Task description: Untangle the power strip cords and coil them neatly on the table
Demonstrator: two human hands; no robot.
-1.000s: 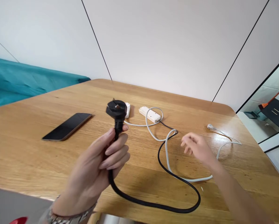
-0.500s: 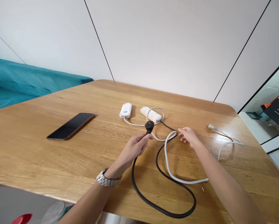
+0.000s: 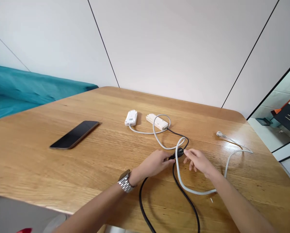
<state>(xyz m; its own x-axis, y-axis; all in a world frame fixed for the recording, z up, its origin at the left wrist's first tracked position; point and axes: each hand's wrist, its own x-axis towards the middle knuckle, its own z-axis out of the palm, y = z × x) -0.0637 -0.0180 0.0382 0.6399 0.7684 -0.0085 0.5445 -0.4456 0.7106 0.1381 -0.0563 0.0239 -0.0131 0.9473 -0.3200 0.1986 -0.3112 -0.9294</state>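
Note:
My left hand (image 3: 155,163), with a metal-band watch on the wrist, grips the black plug (image 3: 180,152) from the left. The plug lies across behind a loop of white cord (image 3: 178,171), its pronged end toward the right. There the thumb and forefinger of my right hand (image 3: 198,161) pinch the plug's end, the other fingers loosely curled. The black cord (image 3: 194,207) runs from a cream power strip (image 3: 156,122) and loops toward the near table edge. A smaller white power strip (image 3: 131,117) bears the white cord, which ends in a white plug (image 3: 220,133).
A dark phone (image 3: 74,134) lies on the left of the wooden table (image 3: 103,106). A small white scrap (image 3: 211,200) is near my right forearm. Behind stand white wall panels (image 3: 169,48), with a teal sofa (image 3: 38,87) to the left.
My left hand has carried the black plug right and down, from upright in the open to behind the white cord loop. My right hand has come down slightly to meet the plug's end.

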